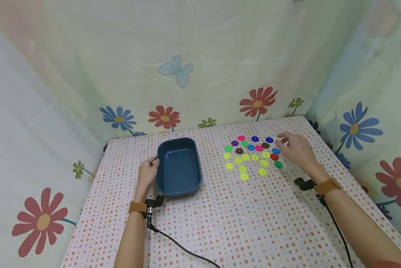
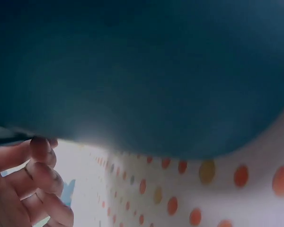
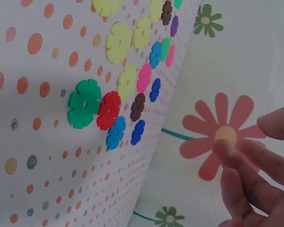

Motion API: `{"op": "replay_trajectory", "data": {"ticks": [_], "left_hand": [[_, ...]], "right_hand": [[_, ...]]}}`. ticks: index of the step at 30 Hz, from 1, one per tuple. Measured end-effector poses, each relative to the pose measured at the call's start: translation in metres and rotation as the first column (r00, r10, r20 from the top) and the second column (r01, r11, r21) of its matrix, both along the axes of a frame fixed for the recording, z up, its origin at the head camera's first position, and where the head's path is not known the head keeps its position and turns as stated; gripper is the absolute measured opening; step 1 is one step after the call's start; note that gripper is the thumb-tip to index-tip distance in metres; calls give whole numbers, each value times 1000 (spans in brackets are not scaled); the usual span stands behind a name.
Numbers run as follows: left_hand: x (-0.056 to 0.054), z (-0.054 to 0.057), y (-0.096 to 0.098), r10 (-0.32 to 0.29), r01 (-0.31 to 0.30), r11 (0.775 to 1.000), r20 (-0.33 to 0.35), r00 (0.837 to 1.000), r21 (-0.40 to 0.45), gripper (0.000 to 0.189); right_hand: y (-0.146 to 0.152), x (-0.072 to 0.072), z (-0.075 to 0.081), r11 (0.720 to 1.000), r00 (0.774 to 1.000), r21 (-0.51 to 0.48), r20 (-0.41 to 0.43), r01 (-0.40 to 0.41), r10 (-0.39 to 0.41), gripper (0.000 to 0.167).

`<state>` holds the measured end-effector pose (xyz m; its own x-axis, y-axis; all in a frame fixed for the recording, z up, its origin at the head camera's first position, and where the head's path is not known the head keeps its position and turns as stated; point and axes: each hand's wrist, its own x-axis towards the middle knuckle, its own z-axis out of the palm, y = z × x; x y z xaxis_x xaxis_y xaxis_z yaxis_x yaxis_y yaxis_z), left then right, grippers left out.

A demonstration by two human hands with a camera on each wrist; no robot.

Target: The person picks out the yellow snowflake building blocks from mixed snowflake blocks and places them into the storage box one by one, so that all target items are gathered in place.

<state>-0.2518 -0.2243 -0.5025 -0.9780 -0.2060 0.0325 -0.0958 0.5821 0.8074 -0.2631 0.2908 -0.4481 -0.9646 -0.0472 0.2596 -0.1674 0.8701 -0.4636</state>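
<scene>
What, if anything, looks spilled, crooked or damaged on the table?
Nothing stands out. The dark-blue, rounded-rectangular tray is open side up, with no visible crack. To its right in the head view, the multicoloured, flower-shaped, plastic-looking discs lie in one loose group on the white polka-dotted cloth, none visibly broken.

A dotted tabletop (image 1: 227,223) carries a blue tray (image 1: 179,171), just right of the left grip (image 1: 148,172) that holds its rim. Yellow, green, blue, red, pink, purple and brown discs (image 1: 262,172) lie scattered leftward from near the right grip (image 1: 297,149).
</scene>
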Motion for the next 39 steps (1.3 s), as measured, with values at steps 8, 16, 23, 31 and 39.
{"op": "replay_trajectory", "data": {"ticks": [8,16,23,31,39], "left_hand": [[1,2,0,21,-24,991,25,999,130,45],[1,10,-7,26,-31,981,29,999,189,46],[0,11,-6,36,-42,981,34,999,191,46],[-2,4,0,57,-65,981,50,997,182,45],[-2,0,4,60,-72,980,65,996,187,45]], "right_hand": [[2,-5,-4,1000,1000,-22,18,-18,18,36],[-3,-20,-7,999,988,-41,152,-31,37,34],[0,-31,-13,998,973,-30,226,-48,53,31],[6,-35,-26,998,955,-25,289,-63,68,31],[7,-40,-38,999,935,5,353,-41,37,32]]}}
